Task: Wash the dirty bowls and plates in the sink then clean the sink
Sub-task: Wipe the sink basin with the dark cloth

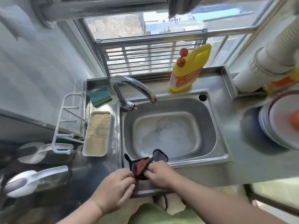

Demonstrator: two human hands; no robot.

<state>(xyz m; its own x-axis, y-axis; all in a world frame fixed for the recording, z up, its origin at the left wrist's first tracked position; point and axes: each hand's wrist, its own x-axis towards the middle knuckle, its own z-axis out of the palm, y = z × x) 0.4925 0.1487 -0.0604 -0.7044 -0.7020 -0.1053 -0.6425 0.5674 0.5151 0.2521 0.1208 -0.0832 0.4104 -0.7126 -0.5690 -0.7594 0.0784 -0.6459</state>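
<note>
Sink (215,126) holds no dishes, only white suds over the drain, so dish washing looks done; stack of plates (278,126) sits on the table right of sink, blurred, w/ something orange on top. Prob. now at the sink-cleaning step, rinse + wipe still left. Both hands at sink's near rim: left hand (115,185) and right hand (159,174) each pinch a reddish dark-edged cloth (142,167), fingers curled round it, one corner hanging over the basin. Faucet (129,88) at sink's back-left, no water visible. Yellow detergent bottle (187,70) w/ red pump behind sink on the ledge. Green sponge (100,96) left of faucet; tan tray (97,133) left of sink, white wire rack beside it. Steel table, window w/ metal bars behind sink, daylight.
</note>
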